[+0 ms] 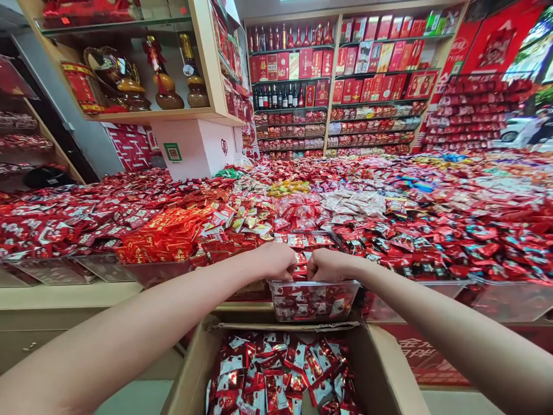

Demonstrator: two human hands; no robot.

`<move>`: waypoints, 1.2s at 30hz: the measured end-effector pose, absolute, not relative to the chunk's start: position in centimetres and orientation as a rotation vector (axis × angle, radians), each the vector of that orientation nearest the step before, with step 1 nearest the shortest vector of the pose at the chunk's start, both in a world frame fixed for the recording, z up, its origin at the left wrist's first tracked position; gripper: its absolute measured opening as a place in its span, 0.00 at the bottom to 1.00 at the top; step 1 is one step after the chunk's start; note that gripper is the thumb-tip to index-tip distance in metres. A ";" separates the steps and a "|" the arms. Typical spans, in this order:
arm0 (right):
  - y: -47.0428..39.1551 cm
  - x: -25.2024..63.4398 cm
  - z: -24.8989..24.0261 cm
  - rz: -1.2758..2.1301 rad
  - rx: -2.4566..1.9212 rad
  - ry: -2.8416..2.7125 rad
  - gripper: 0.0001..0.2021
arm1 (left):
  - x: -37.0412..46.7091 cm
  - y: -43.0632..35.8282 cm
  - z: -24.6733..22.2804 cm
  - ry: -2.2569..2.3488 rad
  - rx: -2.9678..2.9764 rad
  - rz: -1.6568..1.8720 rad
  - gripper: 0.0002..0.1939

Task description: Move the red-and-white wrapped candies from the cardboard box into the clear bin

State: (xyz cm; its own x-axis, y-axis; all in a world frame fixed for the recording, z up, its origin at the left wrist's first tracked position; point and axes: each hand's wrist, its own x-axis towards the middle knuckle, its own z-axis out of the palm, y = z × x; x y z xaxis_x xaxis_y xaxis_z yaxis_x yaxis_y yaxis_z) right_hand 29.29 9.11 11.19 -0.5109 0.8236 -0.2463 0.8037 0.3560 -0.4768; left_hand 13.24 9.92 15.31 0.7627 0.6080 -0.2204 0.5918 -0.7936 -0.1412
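Nearest you, an open brown cardboard box (pixel 389 369) holds red-and-white wrapped candies (pixel 285 374); its far edge sits just under the clear plastic bin (pixel 313 300) at the tabletop (pixel 56 297) front. Your left hand (pixel 274 260) and right hand (pixel 330 265) rest side by side on that bin's near rim, almost touching, fingers curled inward, though you cannot tell what they grip. Neighbouring bins crowd both sides, leaving little room left or right; heaped red sweets (pixel 453 230) fill the far tabletop.
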 end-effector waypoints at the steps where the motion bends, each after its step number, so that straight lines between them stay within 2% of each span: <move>1: 9.1 29.4 11.2 0.895 -1.513 -2.542 0.09 | 13.2 9.9 15.3 -0.996 -2.891 0.386 0.08; 10: 8.5 31.5 11.6 1.249 -1.434 -2.329 0.09 | 12.6 10.0 14.6 -0.953 -3.048 0.356 0.10; 16: 8.7 31.5 11.0 1.325 -1.381 -2.296 0.08 | 12.6 10.4 14.7 -0.864 -3.113 0.354 0.10; 22: 8.9 31.5 11.2 1.196 -1.416 -2.410 0.10 | 13.1 10.5 14.4 -0.761 -3.069 0.359 0.11; 29: 8.9 31.2 11.8 0.892 -1.582 -2.650 0.11 | 15.3 10.8 15.0 -0.667 -2.986 0.553 0.09; 36: 9.2 31.1 12.2 0.826 -1.630 -2.747 0.13 | 16.6 10.3 15.5 -0.732 -2.973 0.713 0.09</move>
State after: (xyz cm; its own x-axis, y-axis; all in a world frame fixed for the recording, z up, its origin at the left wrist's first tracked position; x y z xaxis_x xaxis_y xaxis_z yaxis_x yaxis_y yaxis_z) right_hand 31.12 9.17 12.22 -0.5023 0.7784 -0.3764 0.8570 0.3901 -0.3367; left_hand 16.64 10.27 15.53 0.7888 0.4397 -0.4295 0.4406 -0.8917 -0.1036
